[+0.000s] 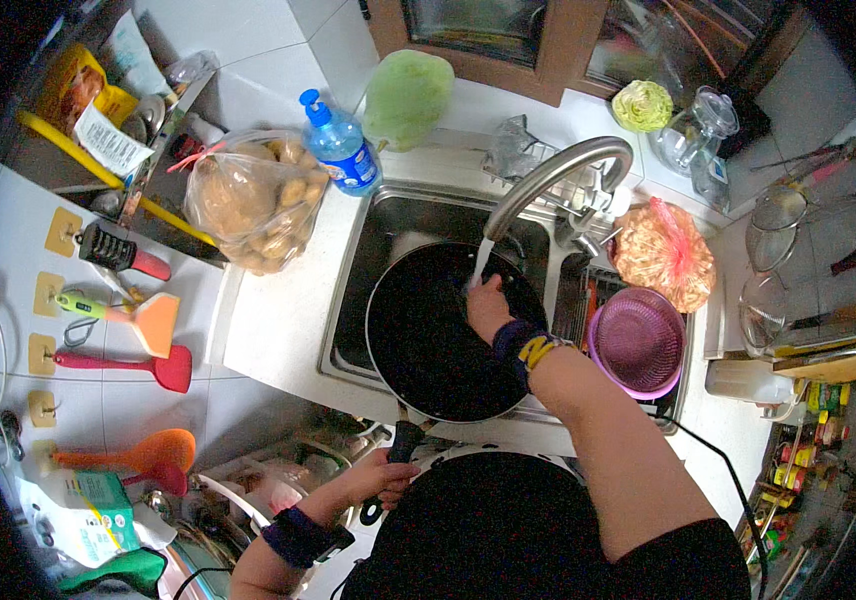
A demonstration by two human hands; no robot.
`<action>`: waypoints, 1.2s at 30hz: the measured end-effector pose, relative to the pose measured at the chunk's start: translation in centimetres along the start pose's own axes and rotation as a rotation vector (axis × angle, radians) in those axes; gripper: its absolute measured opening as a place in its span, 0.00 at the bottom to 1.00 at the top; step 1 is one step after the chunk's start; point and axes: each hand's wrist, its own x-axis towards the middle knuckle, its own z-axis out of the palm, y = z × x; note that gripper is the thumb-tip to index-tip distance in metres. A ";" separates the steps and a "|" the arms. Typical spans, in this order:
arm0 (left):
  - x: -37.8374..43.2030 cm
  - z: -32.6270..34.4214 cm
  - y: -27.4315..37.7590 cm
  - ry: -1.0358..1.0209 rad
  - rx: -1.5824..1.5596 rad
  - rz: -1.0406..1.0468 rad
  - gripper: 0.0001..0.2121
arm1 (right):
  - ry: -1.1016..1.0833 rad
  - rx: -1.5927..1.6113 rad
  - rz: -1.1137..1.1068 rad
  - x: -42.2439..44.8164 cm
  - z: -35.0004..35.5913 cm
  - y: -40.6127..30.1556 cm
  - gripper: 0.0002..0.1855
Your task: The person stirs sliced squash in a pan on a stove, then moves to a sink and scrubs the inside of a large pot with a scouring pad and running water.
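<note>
A black frying pan (428, 337) rests over the left basin of a steel sink (339, 341), its handle towards me. My left hand (381, 478) is closed round the pan's black handle (404, 442). Over the pan, my right hand (488, 306) is under the stream from a curved steel faucet (559, 176). Its fingers are partly hidden, so whether it holds anything cannot be told. Dark bands circle both wrists. At the sink's right side sits a purple plastic colander (638, 341).
Left of the sink stand a bag of potatoes (255, 202) and a blue soap pump bottle (341, 150). Behind are a green gourd-like vegetable (407, 97), a cut cabbage (642, 106) and a glass jar (687, 139). A tied bag of food (660, 251) sits right of the faucet.
</note>
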 end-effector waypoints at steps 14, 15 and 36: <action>-0.7 0.7 0.8 0.082 0.125 0.029 0.08 | -1.037 0.236 -0.971 -7.4 -8.5 -1.1 0.34; -0.7 0.6 0.7 0.072 0.109 0.024 0.08 | -1.019 0.007 -0.819 -6.4 -7.6 0.8 0.34; -0.9 1.4 1.5 0.127 0.265 0.066 0.08 | 0.134 0.822 -0.340 1.1 -5.0 -10.8 0.23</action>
